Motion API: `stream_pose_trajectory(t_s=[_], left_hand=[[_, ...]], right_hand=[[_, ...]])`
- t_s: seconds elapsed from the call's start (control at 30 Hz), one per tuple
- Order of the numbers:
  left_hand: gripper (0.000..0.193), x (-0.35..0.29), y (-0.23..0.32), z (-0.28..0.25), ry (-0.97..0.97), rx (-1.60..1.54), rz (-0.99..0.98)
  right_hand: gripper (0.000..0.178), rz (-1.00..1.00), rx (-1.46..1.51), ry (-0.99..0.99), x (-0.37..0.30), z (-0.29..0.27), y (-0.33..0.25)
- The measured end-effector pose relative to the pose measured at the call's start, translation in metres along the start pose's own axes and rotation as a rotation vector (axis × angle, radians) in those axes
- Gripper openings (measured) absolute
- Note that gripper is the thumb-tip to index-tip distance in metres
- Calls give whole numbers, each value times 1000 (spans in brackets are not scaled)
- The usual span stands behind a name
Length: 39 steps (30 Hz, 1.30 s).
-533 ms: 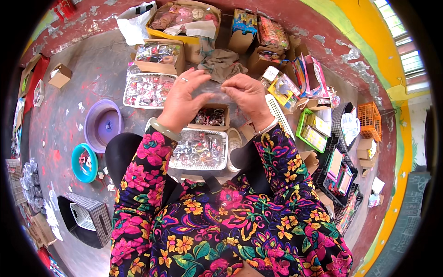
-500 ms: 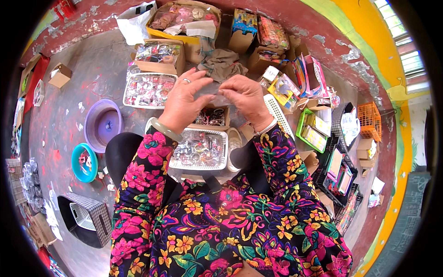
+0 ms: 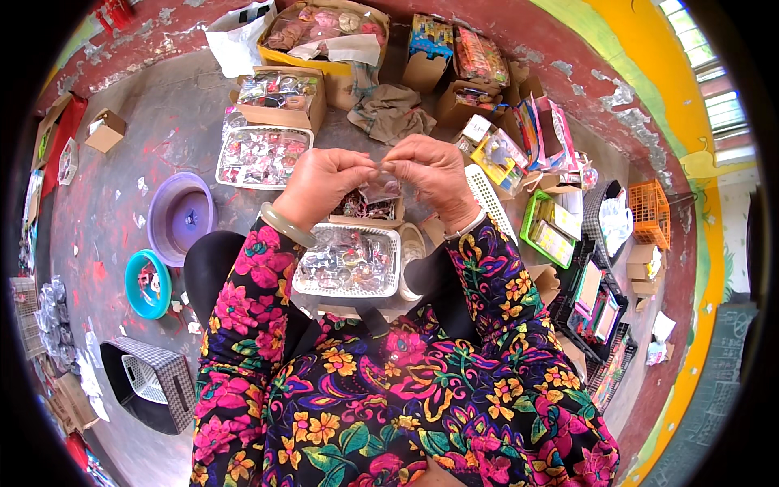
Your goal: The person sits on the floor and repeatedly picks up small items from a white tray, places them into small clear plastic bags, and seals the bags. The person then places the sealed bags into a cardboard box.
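Both hands are raised in front of me, fingertips close together over a small clear plastic bag [image 3: 380, 190] that hangs between them. My left hand [image 3: 320, 183], with a pale bangle at its wrist, pinches near the bag's top edge. Thumb and fingers of my right hand [image 3: 438, 177] are pinched on the bag's other side. Fine contents of the bag cannot be made out. Below the hands a cardboard box [image 3: 389, 219] holds dark small items. Nearer to me stands a white plastic basket [image 3: 349, 288] full of small clear-wrapped pieces.
Another white basket [image 3: 219, 174] of packets stands far left of the hands, before a cardboard box [image 3: 276, 118]. A purple basin [image 3: 166, 219] and a turquoise basin [image 3: 130, 284] sit on the floor at left. A green tray [image 3: 540, 252] and black crates [image 3: 596, 345] line the right.
My left hand's fingers, spread apart before, have closed into a pinch beside the right hand. Both hands have come slightly lower, and the clear bag now hangs more plainly between them.
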<state>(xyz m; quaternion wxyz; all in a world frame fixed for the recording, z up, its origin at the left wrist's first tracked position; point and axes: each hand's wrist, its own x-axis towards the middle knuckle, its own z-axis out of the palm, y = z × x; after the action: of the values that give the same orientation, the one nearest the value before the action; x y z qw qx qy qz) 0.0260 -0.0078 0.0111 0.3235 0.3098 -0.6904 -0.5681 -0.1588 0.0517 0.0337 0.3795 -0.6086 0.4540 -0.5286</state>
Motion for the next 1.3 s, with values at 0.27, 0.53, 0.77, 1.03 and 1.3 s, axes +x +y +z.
stream_pose_trajectory(t_s=[0.27, 0.53, 0.77, 1.03, 1.3], left_hand=[[16, -1, 16, -10, -52, -166, -203], [17, 2, 3, -9, -12, -84, -98], [15, -7, 3, -2, -77, 260, -149], [18, -8, -12, -17, 27, 754, 75], [22, -13, -13, -26, 49, 793, 18]], right_hand=[[7, 186, 246, 111, -3, -4, 6], [8, 271, 122, 76, -1, -5, 10], [11, 295, -105, -150, -11, -1, 20], [13, 314, -357, -111, -22, -1, 36], [16, 363, -709, -280, -61, 27, 112]])
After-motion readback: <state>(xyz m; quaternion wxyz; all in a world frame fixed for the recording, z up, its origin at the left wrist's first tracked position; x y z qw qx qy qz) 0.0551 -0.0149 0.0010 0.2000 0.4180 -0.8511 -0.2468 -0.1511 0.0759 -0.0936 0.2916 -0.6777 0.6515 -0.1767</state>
